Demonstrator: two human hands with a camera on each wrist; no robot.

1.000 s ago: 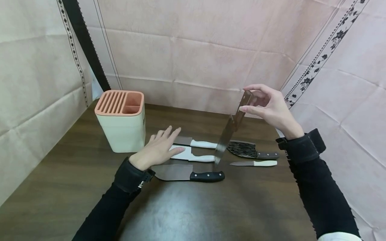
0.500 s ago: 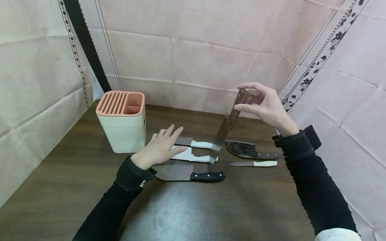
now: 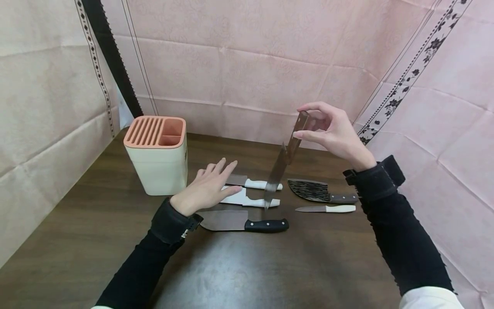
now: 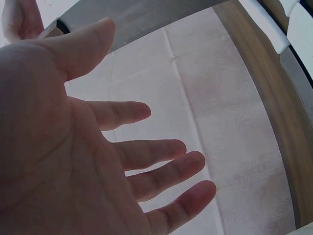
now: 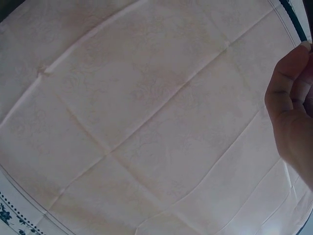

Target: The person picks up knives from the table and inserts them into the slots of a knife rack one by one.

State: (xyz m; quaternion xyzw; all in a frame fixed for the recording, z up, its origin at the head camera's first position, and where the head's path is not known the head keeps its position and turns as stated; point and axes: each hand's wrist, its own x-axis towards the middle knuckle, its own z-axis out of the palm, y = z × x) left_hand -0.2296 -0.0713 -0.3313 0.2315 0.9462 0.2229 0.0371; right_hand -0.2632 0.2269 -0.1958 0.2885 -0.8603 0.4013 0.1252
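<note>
My right hand [image 3: 332, 133] pinches the brown wooden handle of a kitchen knife [image 3: 278, 171], thumb on one side and fingers on the other. The blade hangs down and to the left, in front of two white-handled knives. Only part of the right hand [image 5: 291, 103] shows at the right edge of its wrist view. My left hand [image 3: 206, 189] has its fingers spread, holds nothing, and covers parts of blades beyond it. In the left wrist view the left hand [image 4: 88, 166] is palm toward the camera, with a broad steel blade [image 4: 142, 19] past the thumb.
A pale green knife block [image 3: 158, 171] with an orange slotted top stands at back left. On the table lie white-handled knives [image 3: 262, 202], a black-handled cleaver [image 3: 266, 225], a dark patterned-blade knife [image 3: 308, 190] and a small paring knife [image 3: 340, 209]. Cloth [image 3: 247, 73] hangs behind.
My right hand has moved left and slightly up with the brown-handled knife. The left hand has shifted only a little right. The knives on the table and the block stay in place.
</note>
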